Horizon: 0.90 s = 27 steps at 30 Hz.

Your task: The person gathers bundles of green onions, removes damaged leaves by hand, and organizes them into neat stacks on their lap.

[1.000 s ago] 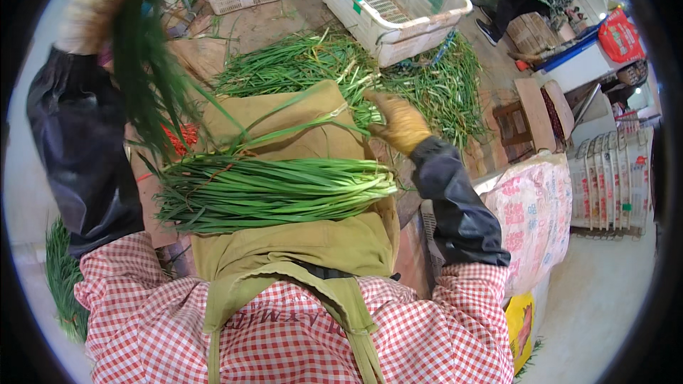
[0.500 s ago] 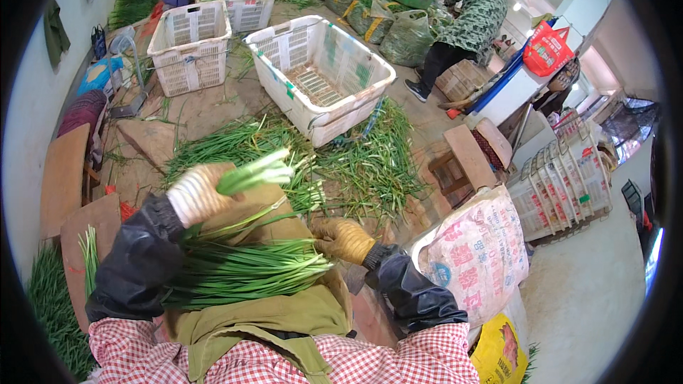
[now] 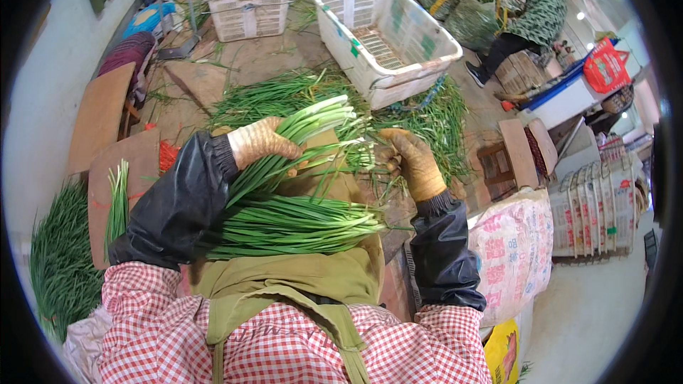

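Observation:
My gloved left hand point(image 3: 260, 142) is wrapped round a bunch of garlic chives point(image 3: 320, 115), its white stem ends toward the right and its green leaves trailing down to the left. A larger pile of garlic chives point(image 3: 295, 226) lies across my lap on the olive apron point(image 3: 284, 276), below the held bunch. To the right of the stem ends, my gloved right hand point(image 3: 416, 162) is raised with its fingers curled together. What sits between those fingers, if anything, is too small to make out. Loose stalks hang between the bunch and the lap.
Ahead on the floor lies a heap of loose chives point(image 3: 274, 99), below a white plastic crate point(image 3: 384, 75). Another white crate point(image 3: 249, 11) stands farther left. More chives point(image 3: 67, 249) lie at my left. A printed sack point(image 3: 512, 249) stands right; a person point(image 3: 533, 11) bends beyond.
The view has shifted, so the surroundings sit higher and farther right. My left hand has turned the bunch, its leaves now trailing downward. My right hand has risen from the lap pile.

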Each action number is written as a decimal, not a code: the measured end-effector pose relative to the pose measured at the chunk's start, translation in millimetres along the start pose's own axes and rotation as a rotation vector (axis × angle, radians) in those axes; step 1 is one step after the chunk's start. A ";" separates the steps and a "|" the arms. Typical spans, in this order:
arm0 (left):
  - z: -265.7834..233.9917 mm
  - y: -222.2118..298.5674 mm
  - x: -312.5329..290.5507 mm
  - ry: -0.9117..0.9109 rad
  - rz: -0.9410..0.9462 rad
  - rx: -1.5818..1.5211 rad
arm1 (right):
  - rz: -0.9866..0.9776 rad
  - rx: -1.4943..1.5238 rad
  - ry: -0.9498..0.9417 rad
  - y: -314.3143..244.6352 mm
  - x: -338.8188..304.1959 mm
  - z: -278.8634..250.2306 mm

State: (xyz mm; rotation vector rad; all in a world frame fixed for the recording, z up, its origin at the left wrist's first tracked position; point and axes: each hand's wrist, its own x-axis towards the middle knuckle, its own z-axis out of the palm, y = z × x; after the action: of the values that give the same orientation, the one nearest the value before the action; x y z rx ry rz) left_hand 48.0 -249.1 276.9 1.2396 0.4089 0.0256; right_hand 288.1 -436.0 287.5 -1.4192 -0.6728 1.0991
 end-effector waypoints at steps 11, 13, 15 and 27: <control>1.1 -0.2 -6.4 0.041 0.001 0.086 | 0.234 -0.064 -0.296 34.3 6.4 51.5; -11.0 -5.8 -8.4 0.026 -0.020 0.083 | 0.157 -0.171 -0.219 25.5 -2.9 57.9; -15.5 -6.6 -9.7 0.012 -0.064 0.053 | 0.032 -0.329 -0.137 22.0 -9.1 54.4; -23.5 -1.0 -7.2 0.040 -0.072 -0.006 | 0.063 -1.205 0.733 -2.9 6.3 -93.0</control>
State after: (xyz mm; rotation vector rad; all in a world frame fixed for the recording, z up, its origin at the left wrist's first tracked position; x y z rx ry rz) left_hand 33.7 -229.8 271.8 1.2194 0.4876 -0.0103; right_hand 374.6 -469.6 279.4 -2.6645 -0.7531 0.0299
